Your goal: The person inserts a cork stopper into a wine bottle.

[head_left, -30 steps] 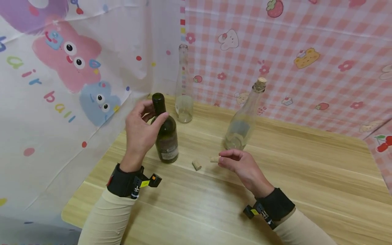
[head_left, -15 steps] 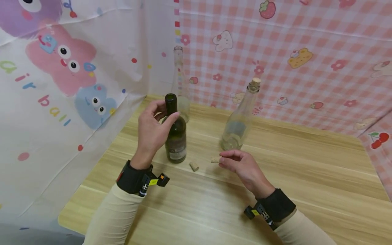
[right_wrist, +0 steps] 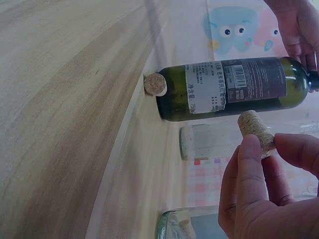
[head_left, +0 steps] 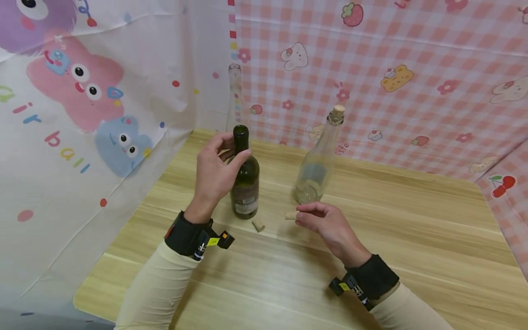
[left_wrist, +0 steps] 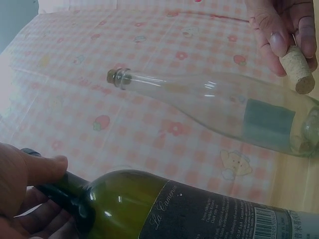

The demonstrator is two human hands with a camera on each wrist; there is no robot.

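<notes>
My left hand (head_left: 216, 172) grips the neck of a dark green wine bottle (head_left: 247, 183), which stands upright on the wooden table. In the left wrist view the bottle's black label (left_wrist: 199, 214) shows. Between thumb and fingers, my right hand (head_left: 327, 229) pinches a cork (right_wrist: 254, 130) above the table. A second cork (head_left: 258, 224) lies on the table near the green bottle's base. Just beyond my right hand stands a clear bottle (head_left: 315, 169) with a cork (head_left: 339, 110) in its mouth. Another clear bottle (head_left: 234, 87) is partly hidden behind the green one and has an uncorked mouth.
The wooden table (head_left: 392, 220) reaches back to a pink checked cloth (head_left: 354, 55). A white cloth with cartoon figures (head_left: 132, 55) hangs along the left side. The table's left edge runs below my left forearm.
My left hand has moved right with the green bottle, closer to the loose cork, and the bottle now covers more of the clear one behind. My right hand keeps its cork nearly still.
</notes>
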